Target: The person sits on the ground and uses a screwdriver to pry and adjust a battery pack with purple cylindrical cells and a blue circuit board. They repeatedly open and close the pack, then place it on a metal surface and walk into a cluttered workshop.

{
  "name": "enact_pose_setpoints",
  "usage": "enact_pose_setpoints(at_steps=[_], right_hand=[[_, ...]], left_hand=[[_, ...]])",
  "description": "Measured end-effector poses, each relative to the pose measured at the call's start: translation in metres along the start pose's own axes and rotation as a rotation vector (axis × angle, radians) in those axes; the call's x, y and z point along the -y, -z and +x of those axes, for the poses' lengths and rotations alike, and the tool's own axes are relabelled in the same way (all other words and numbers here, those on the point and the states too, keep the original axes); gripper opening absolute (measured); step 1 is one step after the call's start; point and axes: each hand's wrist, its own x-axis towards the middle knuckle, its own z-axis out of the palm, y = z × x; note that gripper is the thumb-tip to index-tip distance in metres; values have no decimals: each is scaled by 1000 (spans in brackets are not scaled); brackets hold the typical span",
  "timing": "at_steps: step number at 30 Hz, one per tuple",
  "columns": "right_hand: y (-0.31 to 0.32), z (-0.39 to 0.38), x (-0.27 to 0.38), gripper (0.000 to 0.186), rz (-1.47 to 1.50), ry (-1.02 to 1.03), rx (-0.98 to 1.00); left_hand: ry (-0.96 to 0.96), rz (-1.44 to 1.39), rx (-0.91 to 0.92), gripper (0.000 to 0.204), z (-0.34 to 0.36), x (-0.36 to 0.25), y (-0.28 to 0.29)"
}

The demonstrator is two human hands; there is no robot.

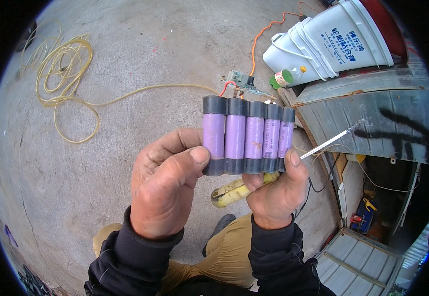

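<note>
A battery pack (234,137) of several purple cylindrical cells with black end holders is held upright between my two hands. Along its top edge sits a green circuit board (241,81) with a red wire. My left hand (167,172) is closed on the pack's left end, its thumb pressed against the lower part of the first cell. At the other end, my right hand (281,190) grips the pack with its thumb on the last cell. A screwdriver with a worn yellow handle (229,193) also lies in that hand, under the pack. Its metal shaft points up and right.
Yellowish hose (66,69) lies coiled on the concrete floor at left. An orange cord (255,44) runs behind the board. White buckets (318,49) and a green-labelled bottle (283,78) lie at upper right, above a metal sheet (372,116). A slatted panel (355,261) stands lower right.
</note>
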Motion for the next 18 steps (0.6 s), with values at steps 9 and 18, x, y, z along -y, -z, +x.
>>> enact_pose_setpoints(at_steps=[9, 18], right_hand=[[-1, 0, 2, 46, -127, -2, -85], [-4, -3, 2, 38, -163, 110, -112]], left_hand=[[10, 138, 16, 33, -3, -7, -2], [5, 427, -35, 36, -7, -14, -6]])
